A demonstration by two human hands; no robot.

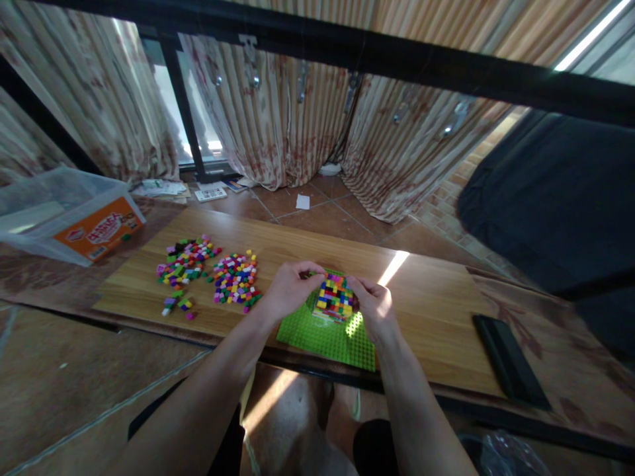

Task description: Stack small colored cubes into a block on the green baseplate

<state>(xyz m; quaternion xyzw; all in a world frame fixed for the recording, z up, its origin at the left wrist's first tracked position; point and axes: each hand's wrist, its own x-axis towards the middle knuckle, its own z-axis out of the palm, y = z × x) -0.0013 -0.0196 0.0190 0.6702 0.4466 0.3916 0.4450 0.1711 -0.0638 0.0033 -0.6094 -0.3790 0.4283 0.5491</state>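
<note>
A block of many-coloured toy bricks [335, 297] stands on a green studded baseplate [317, 340] in the middle of the board. My left hand [294, 288] has its thumb and fingertips pinched together at the block's far left corner. Whatever sits between those fingertips is too small to make out. On the opposite side, my right hand [373, 301] curls its fingers against the block's right edge, the thumb near its top. Part of the baseplate's far end is hidden behind the block and hands.
Two heaps of loose bricks, one mixed [186, 261] and one of small pieces [235, 277], lie left on the wooden board [421, 297]. A clear plastic tub [64, 211] stands far left. A black oblong object [510, 360] lies right. Curtains [297, 119] hang behind.
</note>
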